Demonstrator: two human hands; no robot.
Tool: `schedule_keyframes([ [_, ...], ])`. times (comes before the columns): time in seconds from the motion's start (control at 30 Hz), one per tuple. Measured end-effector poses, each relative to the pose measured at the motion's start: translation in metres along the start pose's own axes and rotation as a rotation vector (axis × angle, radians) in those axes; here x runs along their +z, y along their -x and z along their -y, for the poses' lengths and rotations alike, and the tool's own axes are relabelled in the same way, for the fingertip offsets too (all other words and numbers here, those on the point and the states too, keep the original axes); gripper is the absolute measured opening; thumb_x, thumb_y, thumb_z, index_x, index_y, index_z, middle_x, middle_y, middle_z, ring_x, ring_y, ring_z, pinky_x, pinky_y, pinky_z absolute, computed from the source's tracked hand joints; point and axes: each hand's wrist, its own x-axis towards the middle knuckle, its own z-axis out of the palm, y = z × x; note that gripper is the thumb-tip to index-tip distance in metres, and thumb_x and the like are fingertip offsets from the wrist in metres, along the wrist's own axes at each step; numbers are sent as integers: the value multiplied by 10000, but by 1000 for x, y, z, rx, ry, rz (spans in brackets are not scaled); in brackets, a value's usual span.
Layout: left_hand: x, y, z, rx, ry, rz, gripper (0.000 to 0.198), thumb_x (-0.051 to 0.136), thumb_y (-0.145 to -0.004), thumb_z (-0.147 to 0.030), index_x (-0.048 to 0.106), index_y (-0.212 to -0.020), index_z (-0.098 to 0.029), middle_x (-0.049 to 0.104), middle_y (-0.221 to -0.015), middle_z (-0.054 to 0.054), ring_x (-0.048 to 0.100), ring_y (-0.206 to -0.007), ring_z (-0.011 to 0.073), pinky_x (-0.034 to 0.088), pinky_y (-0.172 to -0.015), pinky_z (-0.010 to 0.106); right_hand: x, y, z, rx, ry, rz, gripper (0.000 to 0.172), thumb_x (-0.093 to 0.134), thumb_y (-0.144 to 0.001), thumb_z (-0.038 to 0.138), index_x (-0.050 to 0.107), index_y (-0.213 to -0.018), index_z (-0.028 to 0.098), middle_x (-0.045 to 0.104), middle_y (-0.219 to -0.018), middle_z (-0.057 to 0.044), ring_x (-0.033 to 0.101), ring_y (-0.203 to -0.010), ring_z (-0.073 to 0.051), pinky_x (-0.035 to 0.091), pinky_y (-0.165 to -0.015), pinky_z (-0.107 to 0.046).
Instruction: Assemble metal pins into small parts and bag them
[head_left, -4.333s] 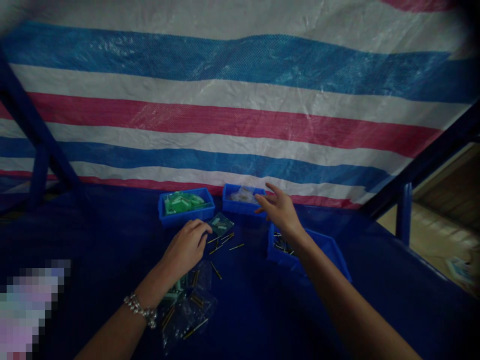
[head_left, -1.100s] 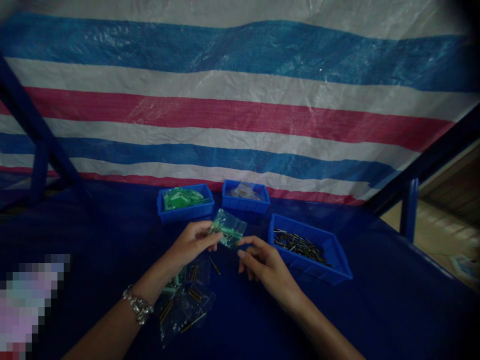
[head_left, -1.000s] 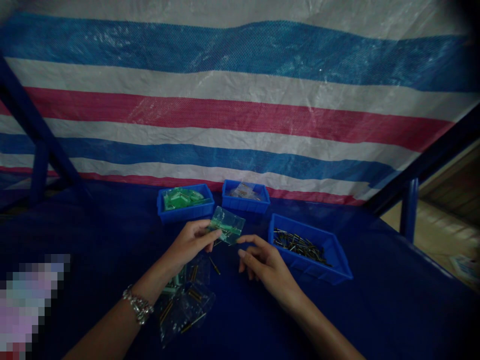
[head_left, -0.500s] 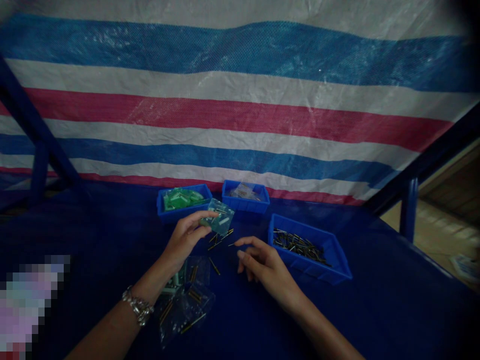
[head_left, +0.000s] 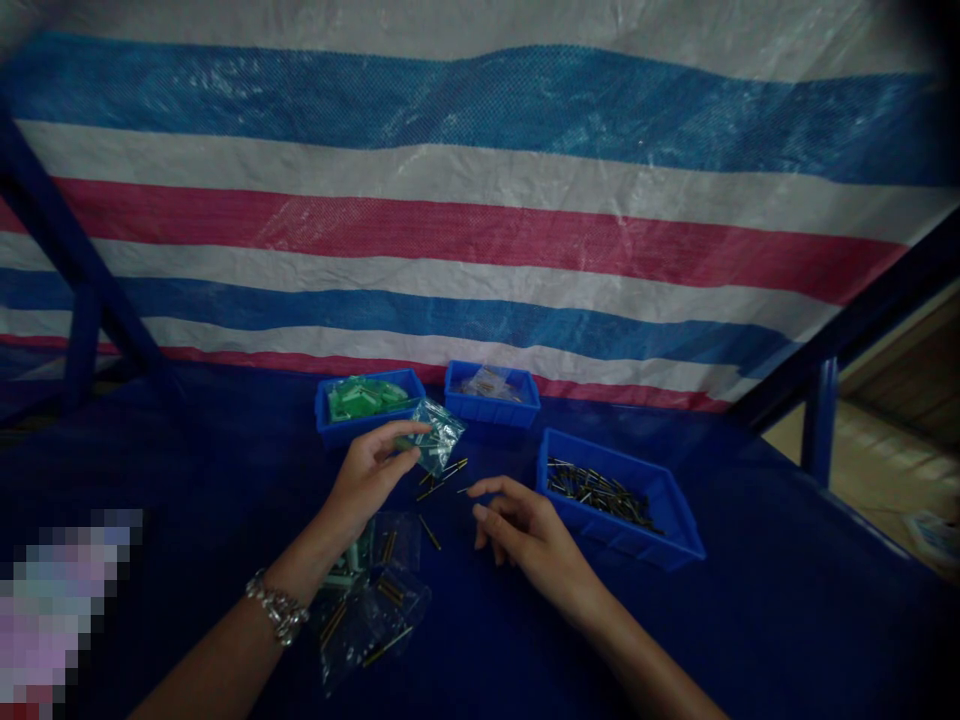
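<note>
Filled clear bags (head_left: 375,620) lie overlapped on the blue tabletop (head_left: 510,660), nearest the wearer; in the dim light it is uncertain whether the long pin (head_left: 387,647) among them is inside a bag or on top. If it is on top, a brushing left forearm could roll it away. Beyond them lies a single slender metal pin (head_left: 430,533), which a low sweep of either hand might knock aside. The right hand (head_left: 529,530) has its fingers curled, thumb and index apart, with a pin tip (head_left: 462,491) showing just beside the index fingertip; a careless nudge there could send that pin sliding. The left hand (head_left: 371,468) pinches a small clear sachet (head_left: 444,445) above further loose pins (head_left: 456,468). Because the grip takes only one side, the sachet could twist or slip, and if its mouth is unsealed, its contents could spill. Should it fall leftward, it might land in the bin of green packets (head_left: 367,397) behind. The large pin bin (head_left: 615,535) stands to the right.

Compared with about one second earlier, the right hand is almost unmoved, whereas the sachet has shifted left and away from its fingertips, uncovering the loose pins.
</note>
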Motion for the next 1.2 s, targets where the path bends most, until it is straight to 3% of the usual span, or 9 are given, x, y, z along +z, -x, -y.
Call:
schedule_keyframes([
  [0.13, -1, -1, 0, 0, -10, -17, 315, 545, -697, -174, 590, -1008, -173, 635, -811, 29, 550, -694, 131, 411, -670, 263, 1, 1, 1, 1, 6, 1, 300, 503, -768, 409, 498, -928, 156, 513, -548, 42, 420, -415, -63, 342, -398, -187],
  [0.3, -2, -3, 1, 27, 4, -58, 313, 529, -705, -157, 583, -1013, -176, 588, -1064, 55, 556, -792, 132, 419, -656, 235, 1, 0, 0, 0, 11, 1, 304, 506, -764, 416, 497, -921, 155, 507, -546, 44, 413, -415, -62, 343, -401, -190],
  [0.53, -7, -5, 3, 53, 62, -133, 388, 531, -702, -150, 531, -1090, -160, 531, -1168, 75, 565, -819, 131, 437, -659, 227, 2, 1, 2, -3, 15, 8, 315, 503, -761, 430, 496, -916, 156, 495, -542, 47, 417, -429, -69, 354, -412, -196],
  [0.87, -24, -17, 12, 189, 131, -448, 646, 557, -661, -126, 351, -1272, -164, 511, -1190, 100, 499, -1061, 206, 444, -804, 256, 2, 1, -1, -4, 26, 5, 297, 503, -768, 415, 492, -922, 162, 499, -561, 44, 421, -436, -66, 358, -418, -193],
  [1.03, -29, -21, 18, 176, 90, -445, 663, 529, -648, -90, 344, -1280, -162, 470, -1241, 115, 457, -1121, 225, 381, -918, 317, 2, 1, -2, -13, 41, 3, 296, 504, -766, 424, 499, -921, 172, 507, -568, 42, 429, -438, -70, 361, -423, -199],
  [1.2, -33, -25, 26, 187, 56, -439, 618, 510, -645, -68, 393, -1244, -168, 474, -1239, 109, 466, -1114, 217, 367, -933, 317, 1, 1, -3, -20, 49, 8, 286, 501, -773, 407, 498, -933, 169, 511, -569, 41, 430, -441, -73, 352, -424, -198],
])
